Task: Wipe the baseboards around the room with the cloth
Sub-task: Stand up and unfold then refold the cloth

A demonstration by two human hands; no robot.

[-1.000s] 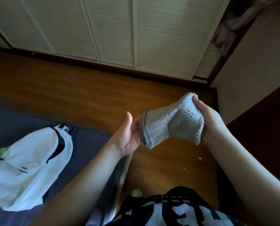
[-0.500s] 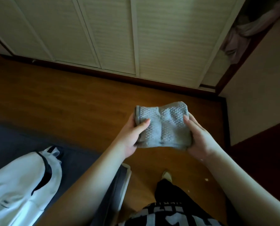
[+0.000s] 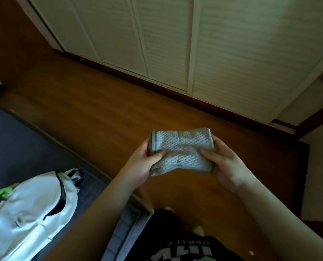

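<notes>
Change since the earlier frame: I see the cloth (image 3: 181, 150) now squared into a flatter pad between both hands, and the view has swung, so the closet doors slant across the top.
Head view, hands: my left hand (image 3: 144, 162) pinches the cloth's left end, thumb on top; my right hand (image 3: 223, 162) grips the right end, fingers curled round it.
Cloth: folded grey waffle weave, held in the air above the wooden floor (image 3: 92, 117), short of the baseboard (image 3: 204, 102).
Step in hand: I judge this is folding. I'd keep the pad thick and firm so one flat face can run along the trim, then crouch.
Baseboard: dark strip under the louvred closet doors (image 3: 222, 49), beyond the cloth, untouched.
Room: white backpack (image 3: 30, 213) on a dark mat (image 3: 15, 140), left of the cloth.
</notes>
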